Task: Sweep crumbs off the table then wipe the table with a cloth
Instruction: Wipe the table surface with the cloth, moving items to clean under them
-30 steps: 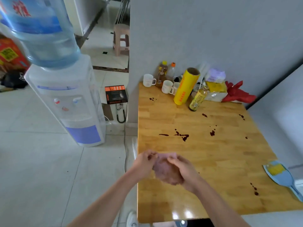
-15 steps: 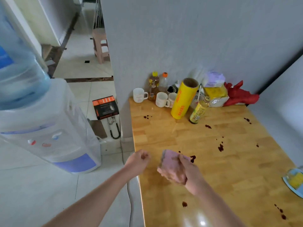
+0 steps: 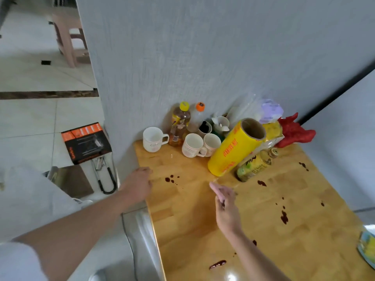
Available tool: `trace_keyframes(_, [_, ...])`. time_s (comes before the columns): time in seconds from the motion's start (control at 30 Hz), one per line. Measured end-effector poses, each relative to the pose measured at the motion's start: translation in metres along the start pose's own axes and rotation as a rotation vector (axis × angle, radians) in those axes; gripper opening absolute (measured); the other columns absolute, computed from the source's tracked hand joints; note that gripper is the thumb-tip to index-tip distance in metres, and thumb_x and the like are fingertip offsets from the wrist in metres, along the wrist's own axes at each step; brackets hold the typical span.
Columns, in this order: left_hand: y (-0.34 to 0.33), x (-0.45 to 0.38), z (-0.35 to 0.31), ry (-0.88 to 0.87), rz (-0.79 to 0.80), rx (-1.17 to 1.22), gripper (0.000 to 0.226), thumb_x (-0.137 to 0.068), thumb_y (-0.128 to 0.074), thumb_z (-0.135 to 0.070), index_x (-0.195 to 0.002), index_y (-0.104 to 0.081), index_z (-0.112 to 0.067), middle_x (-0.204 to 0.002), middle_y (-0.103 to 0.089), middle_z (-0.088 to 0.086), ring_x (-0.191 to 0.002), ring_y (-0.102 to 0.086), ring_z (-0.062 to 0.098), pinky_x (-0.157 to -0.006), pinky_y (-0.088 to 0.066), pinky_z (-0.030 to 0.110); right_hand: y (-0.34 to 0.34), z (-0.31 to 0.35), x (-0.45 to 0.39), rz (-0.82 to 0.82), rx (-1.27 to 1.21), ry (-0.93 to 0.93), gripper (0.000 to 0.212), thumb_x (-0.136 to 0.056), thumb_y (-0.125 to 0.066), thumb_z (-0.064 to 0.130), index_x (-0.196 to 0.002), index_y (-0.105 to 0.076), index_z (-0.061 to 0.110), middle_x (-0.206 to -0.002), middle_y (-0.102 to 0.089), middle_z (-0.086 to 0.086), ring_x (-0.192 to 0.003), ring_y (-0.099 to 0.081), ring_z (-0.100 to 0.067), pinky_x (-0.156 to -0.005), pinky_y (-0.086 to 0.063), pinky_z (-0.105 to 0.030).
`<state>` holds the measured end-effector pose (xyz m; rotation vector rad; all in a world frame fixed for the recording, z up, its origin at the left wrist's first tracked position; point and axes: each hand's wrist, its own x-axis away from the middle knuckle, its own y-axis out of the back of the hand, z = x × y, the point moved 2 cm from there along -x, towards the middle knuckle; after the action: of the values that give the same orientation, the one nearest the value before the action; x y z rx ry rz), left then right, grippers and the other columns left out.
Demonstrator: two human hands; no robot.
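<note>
Head view, cloth (image 3: 216,193) in right hand (image 3: 226,212)

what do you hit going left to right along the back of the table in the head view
lone white mug → yellow-capped bottle → pair of white mugs → yellow roll of wrap → red cloth

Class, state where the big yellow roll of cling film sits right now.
The yellow roll leans at the table's far end near the wall, between the white mugs and a green-labelled bottle.
</note>
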<state>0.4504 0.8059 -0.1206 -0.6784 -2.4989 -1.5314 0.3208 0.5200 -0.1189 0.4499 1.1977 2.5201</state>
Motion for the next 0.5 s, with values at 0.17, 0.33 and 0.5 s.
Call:
trace_keyframes(0.17, [0.012, -0.05, 0.042, -0.223, 0.08, -0.015, 0.033, -0.088, -0.051, -0.01, -0.117, -0.065, -0.017, -0.126, -0.06, -0.002, -0.118, -0.059, 0.021, -0.098, -0.049, 0.032, -0.122, 0.08, -0.011, 0.044, 0.025, -0.018, 0.058, -0.103, -0.034, 0.039, -0.157, -0.027, 0.018, -0.166, -0.01, -0.007, -0.15, 0.013, -0.017, -0.12, 0.013, -0.025])
trace_keyframes(0.33, [0.031, -0.06, 0.047, -0.255, 0.068, 0.106, 0.055, -0.084, -0.035, -0.045, -0.122, -0.068, -0.022, -0.126, -0.067, 0.003, -0.114, -0.063, 0.024, -0.099, -0.049, 0.032, -0.138, 0.106, 0.012, 0.27, 0.027, 0.239, 0.053, -0.104, -0.028, 0.049, -0.155, -0.031, 0.034, -0.162, 0.008, 0.02, -0.149, 0.023, -0.004, -0.122, 0.012, -0.025])
trace_keyframes(0.5, [0.038, -0.065, 0.047, -0.184, -0.001, 0.143, 0.015, -0.092, -0.054, -0.023, -0.106, -0.06, -0.027, -0.106, -0.067, -0.003, -0.092, -0.066, 0.023, -0.08, -0.054, 0.034, -0.09, 0.049, -0.01, 0.141, 0.003, -0.038, 0.052, -0.102, -0.029, 0.047, -0.153, -0.02, 0.037, -0.157, 0.009, 0.04, -0.136, 0.033, 0.015, -0.124, 0.008, -0.039])
